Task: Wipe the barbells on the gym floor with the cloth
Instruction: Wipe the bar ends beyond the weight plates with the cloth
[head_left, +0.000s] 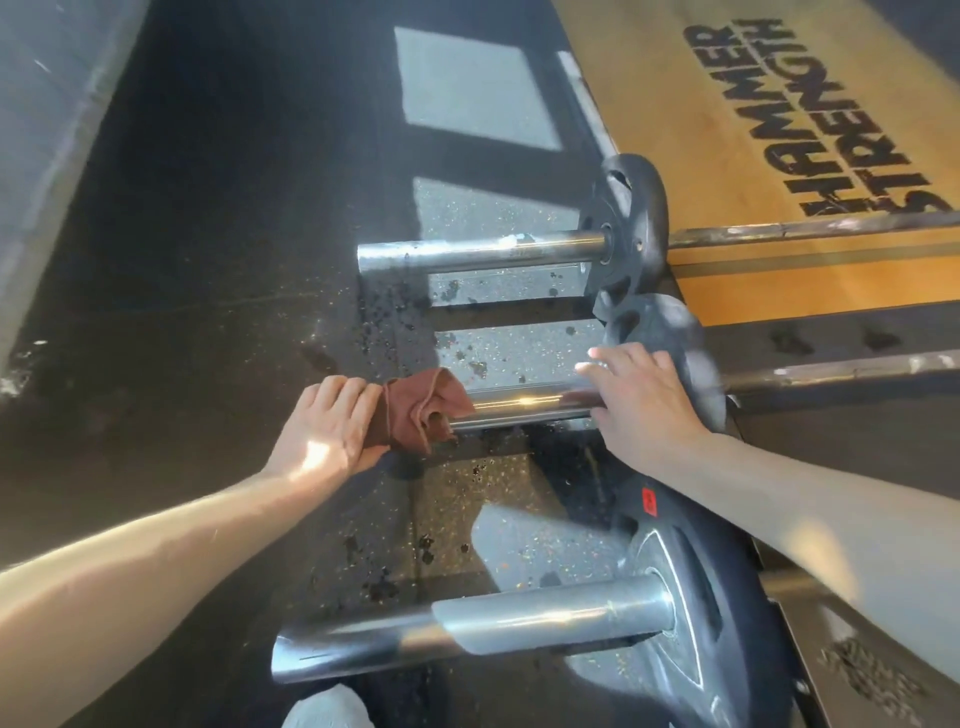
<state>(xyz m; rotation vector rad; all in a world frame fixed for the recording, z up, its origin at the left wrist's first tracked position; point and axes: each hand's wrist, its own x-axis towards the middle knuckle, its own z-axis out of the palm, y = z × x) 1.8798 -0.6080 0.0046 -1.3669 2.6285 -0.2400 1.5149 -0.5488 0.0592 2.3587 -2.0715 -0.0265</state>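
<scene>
The dark rubber gym floor (208, 260) has wet spots, and the middle barbell (524, 402) lies on it between your hands. Your left hand (332, 426) grips the soft brown cloth (421, 410), bunched round the left end of that bar, and your right hand (639, 395) rests with straight fingers on the bar next to its plate (675, 332). The bar looks heavy, hard and slippery and may roll, so steady it near the plate and squeeze the light cloth tight.
</scene>
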